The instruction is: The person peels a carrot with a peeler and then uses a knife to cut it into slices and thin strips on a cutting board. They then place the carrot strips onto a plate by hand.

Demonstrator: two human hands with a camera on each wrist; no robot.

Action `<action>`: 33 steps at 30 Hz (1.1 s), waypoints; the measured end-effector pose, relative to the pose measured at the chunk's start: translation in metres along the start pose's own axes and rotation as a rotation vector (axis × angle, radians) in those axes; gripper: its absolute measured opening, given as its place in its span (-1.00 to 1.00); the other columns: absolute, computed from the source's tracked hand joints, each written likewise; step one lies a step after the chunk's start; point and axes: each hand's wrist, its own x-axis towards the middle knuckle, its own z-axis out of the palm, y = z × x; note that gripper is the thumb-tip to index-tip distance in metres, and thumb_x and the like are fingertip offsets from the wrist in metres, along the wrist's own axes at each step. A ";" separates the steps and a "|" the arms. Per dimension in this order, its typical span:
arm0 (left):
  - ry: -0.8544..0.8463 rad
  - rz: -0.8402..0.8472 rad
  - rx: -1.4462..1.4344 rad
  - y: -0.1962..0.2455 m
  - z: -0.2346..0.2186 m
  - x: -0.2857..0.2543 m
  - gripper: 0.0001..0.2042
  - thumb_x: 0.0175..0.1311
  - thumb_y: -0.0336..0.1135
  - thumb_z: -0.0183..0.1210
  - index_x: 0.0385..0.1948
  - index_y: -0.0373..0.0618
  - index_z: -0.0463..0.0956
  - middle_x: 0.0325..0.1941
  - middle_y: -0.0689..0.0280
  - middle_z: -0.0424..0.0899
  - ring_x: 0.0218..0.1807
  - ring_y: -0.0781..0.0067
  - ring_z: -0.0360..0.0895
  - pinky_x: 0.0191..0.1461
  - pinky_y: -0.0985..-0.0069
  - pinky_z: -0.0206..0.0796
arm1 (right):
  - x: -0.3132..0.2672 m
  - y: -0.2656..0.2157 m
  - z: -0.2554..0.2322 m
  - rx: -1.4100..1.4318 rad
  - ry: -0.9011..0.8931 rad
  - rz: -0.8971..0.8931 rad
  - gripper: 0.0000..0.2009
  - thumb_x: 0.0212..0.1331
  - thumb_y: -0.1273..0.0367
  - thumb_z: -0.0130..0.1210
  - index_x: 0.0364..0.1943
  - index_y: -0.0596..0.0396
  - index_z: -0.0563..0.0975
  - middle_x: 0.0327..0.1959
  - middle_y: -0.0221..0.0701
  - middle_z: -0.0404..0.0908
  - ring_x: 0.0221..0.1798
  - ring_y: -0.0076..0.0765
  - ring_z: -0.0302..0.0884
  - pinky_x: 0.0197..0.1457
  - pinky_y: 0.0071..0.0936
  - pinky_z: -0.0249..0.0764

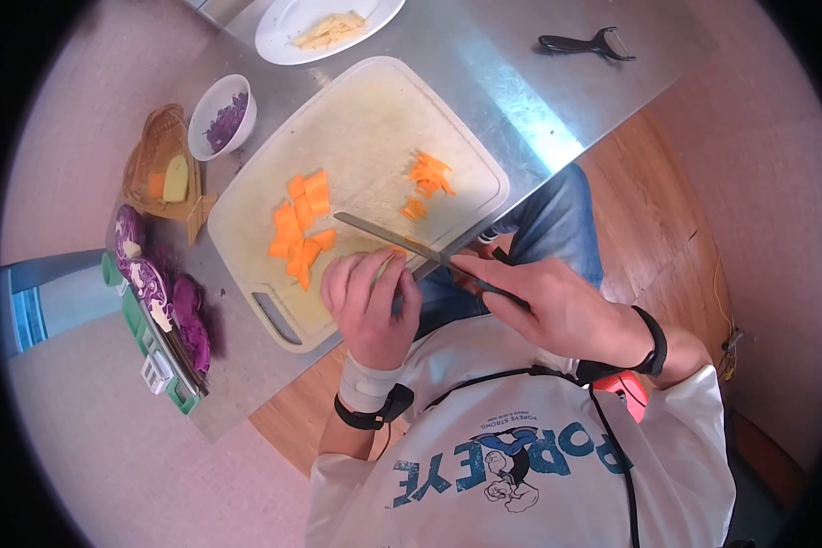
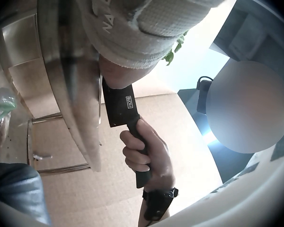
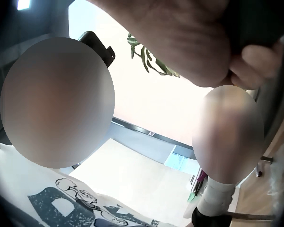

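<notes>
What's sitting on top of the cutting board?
The cutting board holds flat orange slices and, apart from them, thin orange strips. An orange piece shows by the left hand; whatever lies beneath its fingers is covered.

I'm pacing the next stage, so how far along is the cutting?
Apparently done: thin orange strips, shredded purple cabbage in a white bowl, pale strips on a white plate.
In hand: the right hand grips a black-handled knife beside the left hand's curled fingers.
Probably left: the wide orange slices, not yet in strips.
</notes>
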 end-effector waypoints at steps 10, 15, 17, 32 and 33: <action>0.007 -0.010 0.013 -0.004 0.003 -0.007 -0.77 0.11 -0.49 0.41 -0.16 -0.11 0.71 0.04 0.29 0.68 0.17 0.12 0.56 0.40 0.05 0.29 | -0.003 0.000 0.004 0.021 -0.008 -0.033 -0.52 0.32 0.47 0.17 0.35 0.20 0.53 -0.47 0.01 0.65 -0.41 0.17 0.66 -0.25 -0.06 0.56; 0.002 -0.015 0.002 -0.004 0.001 -0.006 -0.77 0.12 -0.48 0.41 -0.16 -0.11 0.71 0.02 0.29 0.69 0.17 0.12 0.56 0.40 0.04 0.29 | -0.001 -0.003 0.001 0.052 -0.018 -0.003 -0.54 0.33 0.48 0.16 0.33 0.22 0.54 -0.49 0.02 0.64 -0.42 0.20 0.66 -0.26 -0.06 0.56; 0.000 -0.020 -0.007 -0.004 0.001 -0.006 -0.77 0.12 -0.48 0.41 -0.16 -0.11 0.71 0.02 0.29 0.70 0.17 0.12 0.56 0.40 0.04 0.29 | -0.001 -0.003 0.001 0.040 -0.025 0.006 -0.54 0.33 0.49 0.14 0.33 0.22 0.54 -0.49 0.02 0.64 -0.42 0.20 0.66 -0.26 -0.06 0.57; -0.037 -0.002 0.026 0.001 0.000 0.007 -0.73 0.13 -0.48 0.40 -0.09 -0.14 0.71 0.06 0.30 0.71 0.18 0.10 0.56 0.42 -0.02 0.24 | 0.000 0.007 -0.001 0.052 0.063 -0.089 -0.52 0.32 0.53 0.16 0.35 0.26 0.52 -0.44 0.01 0.64 -0.38 0.17 0.66 -0.19 -0.09 0.56; -0.031 0.003 0.030 0.000 0.001 0.006 -0.73 0.13 -0.47 0.41 -0.10 -0.14 0.71 0.06 0.29 0.71 0.18 0.09 0.56 0.43 -0.03 0.24 | 0.000 0.005 -0.003 0.053 0.064 -0.089 -0.52 0.32 0.53 0.16 0.35 0.26 0.52 -0.44 0.01 0.64 -0.38 0.17 0.66 -0.19 -0.09 0.56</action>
